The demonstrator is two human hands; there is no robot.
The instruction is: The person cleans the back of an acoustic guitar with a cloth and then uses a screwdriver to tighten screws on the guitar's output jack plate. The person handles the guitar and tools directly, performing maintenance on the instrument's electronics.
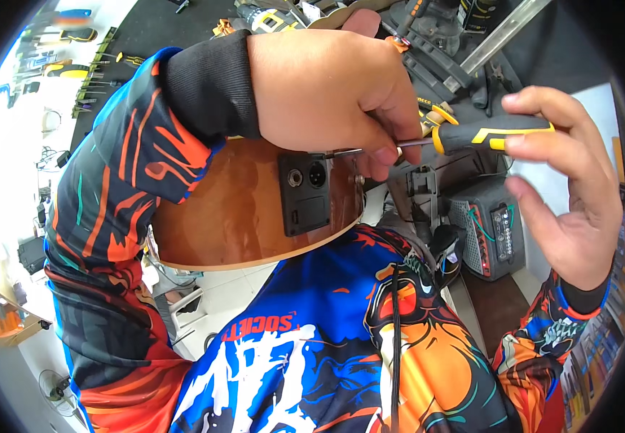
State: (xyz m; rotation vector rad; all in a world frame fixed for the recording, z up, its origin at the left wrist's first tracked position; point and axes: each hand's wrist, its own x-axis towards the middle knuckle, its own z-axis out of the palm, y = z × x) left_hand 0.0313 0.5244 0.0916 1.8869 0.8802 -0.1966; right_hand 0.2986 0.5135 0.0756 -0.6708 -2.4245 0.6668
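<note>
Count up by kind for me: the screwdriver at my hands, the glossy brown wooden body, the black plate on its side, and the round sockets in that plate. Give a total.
Screwdriver, its shaft in your left hand, its handle at your right hand: 1
Wooden body: 1
Black plate: 1
Round sockets: 2
Total: 5

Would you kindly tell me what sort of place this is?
Probably an instrument repair workshop, judging by the guitar-like wooden body, the jack panel set in it and the screwdriver.

left grip point(345, 94) pinches screwdriver shaft point(419, 143) — near a black panel point(306, 206).
</note>
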